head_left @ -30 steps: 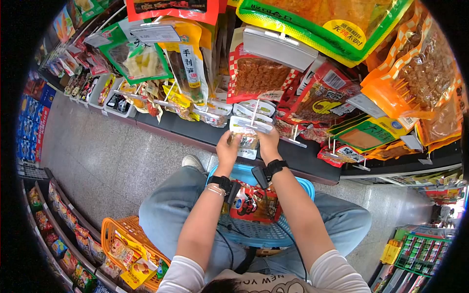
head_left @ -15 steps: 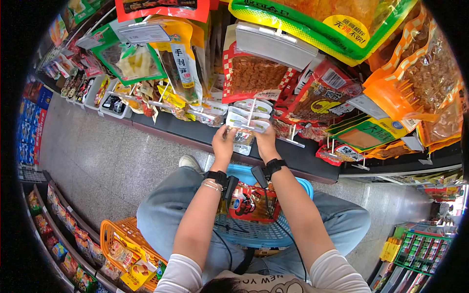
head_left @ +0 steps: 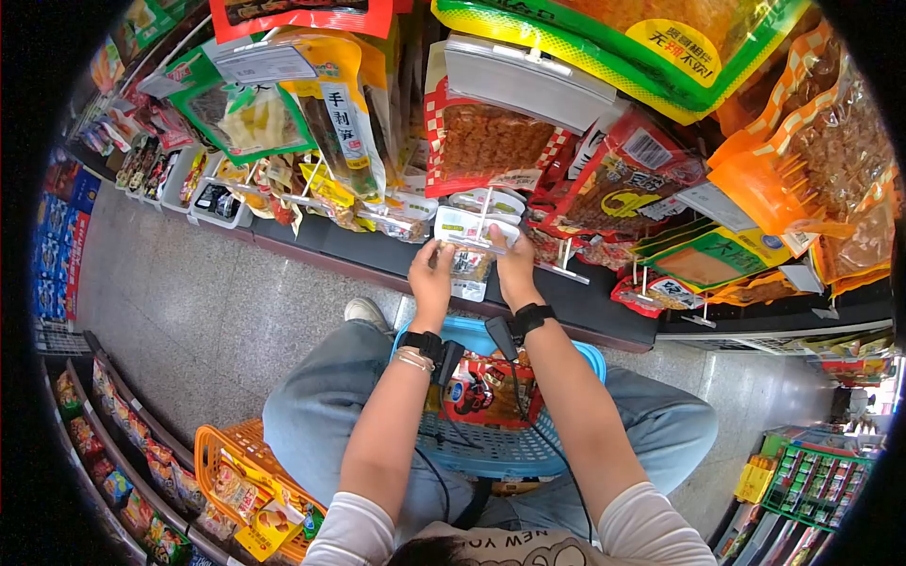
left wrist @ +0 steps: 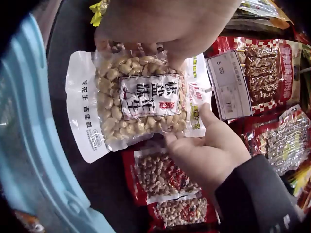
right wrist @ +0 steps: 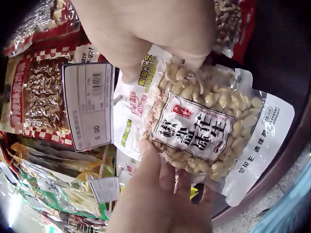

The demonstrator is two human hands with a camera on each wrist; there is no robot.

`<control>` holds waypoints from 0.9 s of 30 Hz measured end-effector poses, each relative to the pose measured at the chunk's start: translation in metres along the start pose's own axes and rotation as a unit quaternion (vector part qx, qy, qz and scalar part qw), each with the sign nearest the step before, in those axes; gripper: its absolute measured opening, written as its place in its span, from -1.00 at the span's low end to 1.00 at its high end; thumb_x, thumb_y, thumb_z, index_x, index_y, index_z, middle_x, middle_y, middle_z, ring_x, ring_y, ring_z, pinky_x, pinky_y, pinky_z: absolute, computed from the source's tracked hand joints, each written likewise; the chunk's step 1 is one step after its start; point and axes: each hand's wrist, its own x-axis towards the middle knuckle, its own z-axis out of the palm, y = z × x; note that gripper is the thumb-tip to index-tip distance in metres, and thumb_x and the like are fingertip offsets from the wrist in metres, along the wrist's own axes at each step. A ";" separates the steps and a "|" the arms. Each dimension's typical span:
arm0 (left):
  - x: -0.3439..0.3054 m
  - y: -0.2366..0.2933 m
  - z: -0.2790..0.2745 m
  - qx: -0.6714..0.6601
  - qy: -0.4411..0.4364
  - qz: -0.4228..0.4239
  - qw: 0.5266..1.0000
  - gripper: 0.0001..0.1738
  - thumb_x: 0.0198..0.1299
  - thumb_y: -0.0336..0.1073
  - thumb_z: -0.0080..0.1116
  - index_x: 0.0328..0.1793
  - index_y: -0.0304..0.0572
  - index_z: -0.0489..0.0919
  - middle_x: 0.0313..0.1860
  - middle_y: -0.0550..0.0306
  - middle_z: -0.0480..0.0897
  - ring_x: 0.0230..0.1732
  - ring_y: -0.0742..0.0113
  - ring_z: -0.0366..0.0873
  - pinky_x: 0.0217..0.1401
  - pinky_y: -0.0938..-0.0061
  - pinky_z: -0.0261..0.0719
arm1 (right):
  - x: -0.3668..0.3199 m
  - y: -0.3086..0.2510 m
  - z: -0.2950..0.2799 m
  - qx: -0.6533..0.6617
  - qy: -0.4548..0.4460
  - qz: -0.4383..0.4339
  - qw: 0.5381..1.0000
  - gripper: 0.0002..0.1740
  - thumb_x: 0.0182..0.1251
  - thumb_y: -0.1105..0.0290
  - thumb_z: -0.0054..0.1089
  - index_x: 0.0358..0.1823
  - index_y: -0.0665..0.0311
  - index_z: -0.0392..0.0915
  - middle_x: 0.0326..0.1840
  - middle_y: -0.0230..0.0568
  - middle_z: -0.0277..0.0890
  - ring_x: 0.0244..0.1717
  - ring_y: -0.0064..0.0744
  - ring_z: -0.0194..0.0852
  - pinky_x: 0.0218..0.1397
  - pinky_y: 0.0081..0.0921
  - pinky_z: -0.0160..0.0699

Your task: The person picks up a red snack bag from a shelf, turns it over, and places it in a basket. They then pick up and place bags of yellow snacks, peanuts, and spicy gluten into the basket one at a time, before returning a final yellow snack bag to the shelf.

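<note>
White plastic peanut pack [left wrist: 108, 117] sits gripped between both hands [head_left: 431, 285]

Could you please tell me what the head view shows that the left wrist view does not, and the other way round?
Only the head view: the orange basket, the jeans and the light shoe.

Only the left wrist view: the readable face of the price tag, marked 5.00.

Both: the left hand and right hand holding the nut packet between them, and the blue basket.
</note>
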 end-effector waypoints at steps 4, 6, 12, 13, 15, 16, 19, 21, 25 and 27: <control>0.003 -0.008 0.001 0.244 0.065 0.102 0.962 -0.58 0.08 -0.12 0.33 -0.04 -0.27 0.65 -0.18 -0.07 0.64 -0.07 0.18 0.53 -0.09 0.38 0.48 | -0.001 0.008 -0.006 -0.073 0.010 -0.027 0.997 -0.67 0.36 0.28 0.17 -0.03 0.40 0.47 -0.09 -0.22 0.57 -0.06 -0.49 0.50 0.04 -0.52 0.43; 0.000 -0.006 -0.001 0.252 0.058 0.080 0.963 -0.56 0.05 -0.07 0.35 -0.04 -0.23 0.67 -0.17 -0.12 0.63 -0.06 0.11 0.52 -0.10 0.35 0.49 | -0.004 0.012 -0.010 -0.102 0.012 -0.045 0.994 -0.66 0.37 0.30 0.14 0.02 0.41 0.42 -0.07 -0.20 0.55 -0.05 -0.47 0.50 0.05 -0.50 0.43; -0.031 -0.017 -0.014 0.131 0.041 0.021 0.990 -0.61 0.10 -0.20 0.33 0.02 -0.17 0.57 -0.32 0.05 0.58 -0.42 0.35 0.49 -0.31 0.47 0.49 | -0.040 0.044 -0.034 -0.182 0.050 -0.079 0.979 -0.55 0.36 0.38 0.10 0.19 0.36 0.22 0.00 -0.09 0.48 0.01 -0.34 0.50 0.08 -0.46 0.45; -0.039 -0.025 -0.018 0.083 0.031 0.017 0.996 -0.68 0.12 -0.21 0.31 -0.04 -0.18 0.57 -0.38 0.08 0.59 -0.46 0.35 0.49 -0.34 0.46 0.48 | -0.054 0.047 -0.036 -0.156 0.065 -0.092 0.981 -0.62 0.34 0.41 0.12 0.14 0.35 0.31 -0.04 -0.11 0.50 -0.04 -0.36 0.52 0.03 -0.49 0.48; -0.061 -0.014 -0.027 0.017 0.007 -0.005 1.000 -0.78 0.22 -0.22 0.21 -0.32 -0.22 0.52 -0.60 0.12 0.55 -0.63 0.26 0.44 -0.48 0.39 0.42 | -0.082 0.049 -0.049 -0.166 0.043 -0.079 0.982 -0.68 0.34 0.41 0.13 0.07 0.34 0.38 -0.10 -0.17 0.52 -0.10 -0.40 0.54 -0.03 -0.52 0.50; -0.075 -0.016 -0.033 0.080 -0.028 0.010 0.996 -0.76 0.23 -0.21 0.19 -0.36 -0.23 0.51 -0.60 0.08 0.55 -0.63 0.20 0.45 -0.49 0.36 0.41 | -0.100 0.050 -0.058 -0.174 0.031 -0.071 0.982 -0.71 0.34 0.41 0.13 0.04 0.34 0.41 -0.13 -0.20 0.54 -0.13 -0.42 0.55 -0.06 -0.54 0.51; -0.111 -0.035 -0.043 0.228 -0.135 0.058 0.963 -0.65 0.25 -0.13 0.12 -0.45 -0.26 0.53 -0.59 -0.10 0.56 -0.53 -0.04 0.55 -0.46 0.20 0.47 | -0.147 0.055 -0.079 -0.080 0.053 0.051 0.994 -0.85 0.34 0.41 0.13 -0.11 0.27 0.47 -0.29 -0.33 0.55 -0.29 -0.55 0.53 -0.22 -0.59 0.50; -0.131 -0.057 -0.049 0.310 -0.240 0.014 0.920 -0.64 0.21 -0.07 0.16 -0.38 -0.27 0.56 -0.50 -0.13 0.60 -0.44 -0.06 0.59 -0.35 0.18 0.51 | -0.174 0.067 -0.096 -0.047 0.050 0.116 0.991 -0.87 0.35 0.38 0.13 -0.16 0.25 0.49 -0.32 -0.35 0.56 -0.35 -0.59 0.52 -0.29 -0.61 0.48; -0.160 -0.145 -0.067 0.417 -0.422 -0.072 0.802 -0.55 0.10 0.02 0.19 -0.12 -0.24 0.59 -0.20 -0.27 0.63 -0.10 -0.17 0.61 -0.04 0.08 0.57 | -0.213 0.115 -0.139 -0.069 0.023 0.206 0.976 -0.82 0.36 0.30 0.12 -0.13 0.24 0.48 -0.27 -0.34 0.56 -0.33 -0.57 0.53 -0.31 -0.63 0.46; -0.168 -0.142 -0.066 0.458 -0.405 -0.161 0.775 -0.43 0.05 0.04 0.23 0.02 -0.30 0.51 -0.10 -0.32 0.60 -0.03 -0.20 0.58 0.02 0.10 0.56 | -0.225 0.111 -0.149 -0.098 0.035 0.270 0.957 -0.83 0.36 0.31 0.12 -0.12 0.21 0.48 -0.26 -0.36 0.56 -0.32 -0.57 0.54 -0.31 -0.63 0.46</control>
